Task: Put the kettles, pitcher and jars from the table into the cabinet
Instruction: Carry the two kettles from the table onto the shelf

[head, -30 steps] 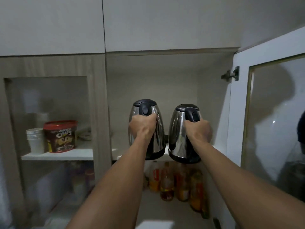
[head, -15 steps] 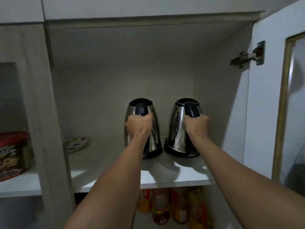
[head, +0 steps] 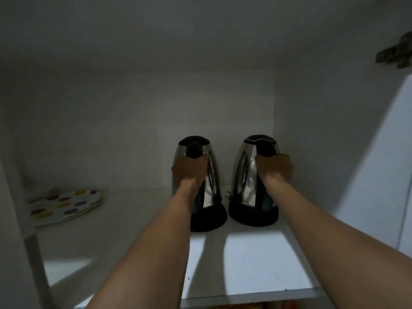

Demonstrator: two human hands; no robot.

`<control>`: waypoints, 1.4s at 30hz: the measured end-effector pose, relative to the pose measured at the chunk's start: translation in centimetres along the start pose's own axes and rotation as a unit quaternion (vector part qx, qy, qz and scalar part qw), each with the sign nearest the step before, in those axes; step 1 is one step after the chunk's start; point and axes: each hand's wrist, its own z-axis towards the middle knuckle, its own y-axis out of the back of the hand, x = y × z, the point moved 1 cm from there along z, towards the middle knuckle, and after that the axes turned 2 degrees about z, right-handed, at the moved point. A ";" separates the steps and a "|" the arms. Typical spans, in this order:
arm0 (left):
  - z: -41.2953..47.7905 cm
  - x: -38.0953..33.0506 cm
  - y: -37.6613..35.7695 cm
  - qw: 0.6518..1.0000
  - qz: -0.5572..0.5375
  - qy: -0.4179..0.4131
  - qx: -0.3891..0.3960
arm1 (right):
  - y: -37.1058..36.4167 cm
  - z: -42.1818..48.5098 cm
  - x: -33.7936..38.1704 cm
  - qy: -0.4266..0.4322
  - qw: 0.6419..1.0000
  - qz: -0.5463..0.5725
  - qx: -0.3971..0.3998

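Note:
Two steel kettles with black lids and bases stand side by side, upright, deep on the white cabinet shelf (head: 256, 259). My left hand (head: 189, 170) is wrapped around the handle of the left kettle (head: 211, 175). My right hand (head: 275, 168) grips the handle of the right kettle (head: 245, 175). Both black bases rest on the shelf, nearly touching each other. The handles are hidden under my fingers. Pitcher, jars and table are out of view.
A stack of polka-dot plates (head: 66, 206) lies at the shelf's left. The cabinet's right wall (head: 312, 130) is close to the right kettle. A door hinge (head: 394, 52) shows at upper right. A vertical divider (head: 33, 253) stands at the left front.
The kettles went from the shelf's front edge to deeper inside the cabinet and now sit on the shelf. The view has closed in on the shelf.

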 end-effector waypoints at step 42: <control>-0.4 0.6 0.0 0.996 -0.046 0.038 0.062 | 0.5 0.0 -2.0 0.018 0.999 -0.035 0.020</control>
